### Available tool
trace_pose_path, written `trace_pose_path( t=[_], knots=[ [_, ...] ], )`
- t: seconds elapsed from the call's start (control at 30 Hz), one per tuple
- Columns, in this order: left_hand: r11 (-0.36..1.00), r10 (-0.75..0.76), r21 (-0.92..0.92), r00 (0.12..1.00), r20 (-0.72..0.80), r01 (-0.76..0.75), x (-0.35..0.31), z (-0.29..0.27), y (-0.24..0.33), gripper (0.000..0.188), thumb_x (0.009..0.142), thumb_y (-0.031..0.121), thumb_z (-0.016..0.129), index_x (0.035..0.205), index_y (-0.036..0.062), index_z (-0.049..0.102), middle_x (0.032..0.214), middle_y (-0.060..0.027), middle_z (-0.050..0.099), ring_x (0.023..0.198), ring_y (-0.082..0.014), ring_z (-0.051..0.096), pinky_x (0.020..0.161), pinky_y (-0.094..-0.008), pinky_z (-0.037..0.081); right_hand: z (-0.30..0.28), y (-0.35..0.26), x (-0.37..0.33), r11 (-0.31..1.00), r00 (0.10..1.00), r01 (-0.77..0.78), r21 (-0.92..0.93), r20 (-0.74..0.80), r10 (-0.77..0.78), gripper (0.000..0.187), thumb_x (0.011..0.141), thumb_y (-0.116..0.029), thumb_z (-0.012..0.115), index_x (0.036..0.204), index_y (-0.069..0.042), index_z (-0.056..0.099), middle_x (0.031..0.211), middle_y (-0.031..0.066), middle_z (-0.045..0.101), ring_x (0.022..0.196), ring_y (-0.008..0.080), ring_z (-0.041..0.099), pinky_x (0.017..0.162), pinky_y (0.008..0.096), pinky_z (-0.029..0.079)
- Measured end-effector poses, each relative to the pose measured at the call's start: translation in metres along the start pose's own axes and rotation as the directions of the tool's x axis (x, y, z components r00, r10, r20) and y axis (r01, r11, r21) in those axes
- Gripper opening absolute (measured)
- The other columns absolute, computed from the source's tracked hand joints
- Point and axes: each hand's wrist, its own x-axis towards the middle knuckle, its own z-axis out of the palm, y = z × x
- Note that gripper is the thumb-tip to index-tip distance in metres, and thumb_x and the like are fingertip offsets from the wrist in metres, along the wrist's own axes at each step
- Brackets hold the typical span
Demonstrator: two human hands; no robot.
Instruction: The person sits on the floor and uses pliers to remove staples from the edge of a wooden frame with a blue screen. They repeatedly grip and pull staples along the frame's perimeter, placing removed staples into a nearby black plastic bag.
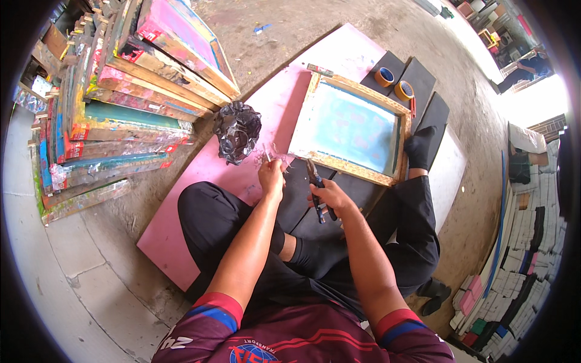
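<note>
I have the right hand (332,196) wrapped round pliers (315,178), nose at the near edge of the screen frame (351,124), close to its left corner; contact unclear from here, jaw gap too. Frame lies just beyond, long axis roughly left-right. Left hand (272,176), fingertips pinched on a small pale bit (268,156), sits just left of that corner; I'd call the pliers nearer.

Open over flat pink board (278,115) between crumpled black plastic bag (237,132) and wood-framed pale-blue rectangular screen (354,127), blocked ahead of right hand (332,197) by that screen, walled off farther left by stacked paint-stained wooden frames (133,112)
</note>
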Motion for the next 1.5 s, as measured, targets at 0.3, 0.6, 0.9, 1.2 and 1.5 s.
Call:
trace_pose_path(
  t=[0.3, 0.6, 0.9, 1.2, 1.5],
  knots=[
    [0.992, -0.093, -0.1, 0.987, -0.131, 0.08, 0.008, -0.008, 0.004, 0.015, 0.095, 0.019, 0.062, 0.093, 0.005, 0.058, 0.074, -0.0044, 0.06, 0.04, -0.0139, 0.046, 0.033, -0.0298, 0.035, -0.025, -0.015, 0.007, 0.992, 0.996, -0.083, -0.094, 0.016, 0.085, 0.04, 0.103, -0.037, 0.062, 0.125, -0.006, 0.051, 0.101, 0.0147, 0.073, 0.08, 0.0234, 0.074, 0.061, 0.0447, 0.055],
    [0.998, -0.062, -0.001, 0.982, -0.18, 0.063, 0.014, -0.006, -0.001, 0.018, 0.096, 0.022, 0.064, 0.091, 0.0056, 0.058, 0.07, -0.0039, 0.059, 0.039, -0.0139, 0.046, 0.034, -0.0306, 0.034, -0.056, -0.041, 0.025, 0.931, 0.981, -0.174, -0.321, 0.027, 0.192, 0.047, 0.102, -0.029, 0.061, 0.127, 0.01, 0.055, 0.089, 0.0165, 0.072, 0.073, 0.025, 0.074, 0.061, 0.0416, 0.058],
    [0.997, -0.082, -0.015, 0.988, -0.134, 0.08, 0.004, -0.006, 0.006, 0.026, 0.1, 0.026, 0.064, 0.085, 0.0061, 0.058, 0.064, -0.0026, 0.055, 0.038, -0.0122, 0.045, 0.032, -0.0289, 0.034, -0.033, -0.013, 0.022, 0.571, 0.918, -0.065, -0.818, -0.274, -0.287, 0.05, 0.102, -0.046, 0.055, 0.108, 0.002, 0.07, 0.089, 0.0224, 0.075, 0.1, 0.0374, 0.072, 0.09, 0.0501, 0.055],
    [0.985, -0.165, 0.091, 0.954, 0.249, 0.147, -0.003, -0.005, 0.001, 0.028, 0.098, 0.031, 0.071, 0.093, 0.0032, 0.067, 0.069, -0.0023, 0.06, 0.036, -0.0087, 0.043, 0.033, -0.0257, 0.034, -0.032, 0.026, 0.02, 0.692, 0.898, 0.074, -0.718, -0.254, -0.36, 0.05, 0.094, -0.05, 0.067, 0.101, 0.0, 0.069, 0.092, 0.0262, 0.072, 0.095, 0.046, 0.069, 0.082, 0.0544, 0.055],
    [0.966, -0.259, 0.1, 0.871, 0.418, 0.239, -0.007, -0.006, -0.006, 0.02, 0.098, 0.026, 0.072, 0.099, 0.0068, 0.065, 0.082, -0.0039, 0.064, 0.042, -0.0076, 0.046, 0.037, -0.0253, 0.038, -0.006, 0.035, 0.005, 0.926, 0.975, 0.221, -0.304, 0.055, -0.215, 0.048, 0.087, -0.038, 0.077, 0.11, 0.004, 0.067, 0.093, 0.02, 0.073, 0.086, 0.0315, 0.072, 0.075, 0.0445, 0.057]
  ],
)
